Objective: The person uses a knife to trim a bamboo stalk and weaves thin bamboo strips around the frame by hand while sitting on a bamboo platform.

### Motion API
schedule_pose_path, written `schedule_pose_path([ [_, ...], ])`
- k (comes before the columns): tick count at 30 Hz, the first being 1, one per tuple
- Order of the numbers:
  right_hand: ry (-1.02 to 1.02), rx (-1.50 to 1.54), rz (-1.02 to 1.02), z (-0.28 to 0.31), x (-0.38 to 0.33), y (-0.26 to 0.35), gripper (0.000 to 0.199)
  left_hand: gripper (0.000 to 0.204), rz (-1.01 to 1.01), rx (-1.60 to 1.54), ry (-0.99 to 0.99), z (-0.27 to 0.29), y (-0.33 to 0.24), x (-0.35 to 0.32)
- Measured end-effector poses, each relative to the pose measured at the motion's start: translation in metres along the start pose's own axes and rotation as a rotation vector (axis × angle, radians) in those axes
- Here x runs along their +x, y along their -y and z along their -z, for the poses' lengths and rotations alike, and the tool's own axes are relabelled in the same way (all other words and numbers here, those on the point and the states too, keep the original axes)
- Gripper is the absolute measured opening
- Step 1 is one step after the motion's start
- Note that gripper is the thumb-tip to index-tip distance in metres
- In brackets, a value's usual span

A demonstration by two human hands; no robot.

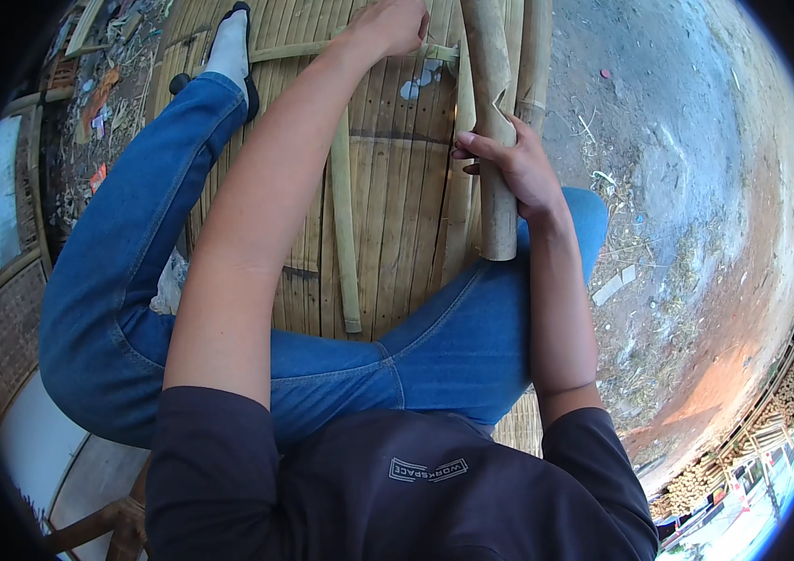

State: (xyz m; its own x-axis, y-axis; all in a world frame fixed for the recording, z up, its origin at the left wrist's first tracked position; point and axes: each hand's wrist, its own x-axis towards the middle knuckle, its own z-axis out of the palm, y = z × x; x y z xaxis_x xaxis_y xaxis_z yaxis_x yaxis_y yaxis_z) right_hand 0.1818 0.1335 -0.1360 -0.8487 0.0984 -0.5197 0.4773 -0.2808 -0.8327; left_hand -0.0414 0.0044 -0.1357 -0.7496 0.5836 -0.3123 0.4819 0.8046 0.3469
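A bamboo pole (pixel 499 224) runs from the top edge down to my right thigh, with a notch cut into its side. My right hand (pixel 519 164) is wrapped round it below the notch, thumb across the front. At the top edge my left hand (pixel 395 26) is closed, knuckles up, just left of the pole. Its fingers are mostly turned away, so whatever it holds is hidden. Beneath both arms lies a slatted bamboo platform (pixel 392 201). A thin bamboo strip (pixel 345 234) rests lengthwise on it, and a crosswise strip (pixel 289 51) passes near my left wrist.
Another bamboo pole (pixel 535 56) lies along the platform's right side. Dusty ground (pixel 678 187) spreads to the right, with a pale flat scrap (pixel 614 284) on it. Litter is scattered at upper left. Stacked bamboo pieces (pixel 692 494) stand at far lower right. My bent legs frame the platform.
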Motion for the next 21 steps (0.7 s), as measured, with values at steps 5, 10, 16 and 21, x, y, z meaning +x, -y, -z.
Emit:
schedule_pose_path([
  [5,0.011,0.001,0.0,0.001,0.0,-0.002,0.043,0.017,-0.005,0.127,0.058,-0.011,0.002,0.021],
  [10,0.009,0.008,-0.009,-0.001,-0.002,0.002,0.041,0.019,-0.025,0.243,-0.035,-0.028,0.012,0.041],
  [16,0.009,0.033,-0.006,0.002,-0.004,0.004,0.041,0.02,-0.054,0.164,-0.005,-0.021,0.002,0.033],
  [21,-0.013,0.054,0.012,0.005,-0.006,0.008,0.04,0.024,-0.077,0.033,-0.03,-0.012,0.005,0.021],
])
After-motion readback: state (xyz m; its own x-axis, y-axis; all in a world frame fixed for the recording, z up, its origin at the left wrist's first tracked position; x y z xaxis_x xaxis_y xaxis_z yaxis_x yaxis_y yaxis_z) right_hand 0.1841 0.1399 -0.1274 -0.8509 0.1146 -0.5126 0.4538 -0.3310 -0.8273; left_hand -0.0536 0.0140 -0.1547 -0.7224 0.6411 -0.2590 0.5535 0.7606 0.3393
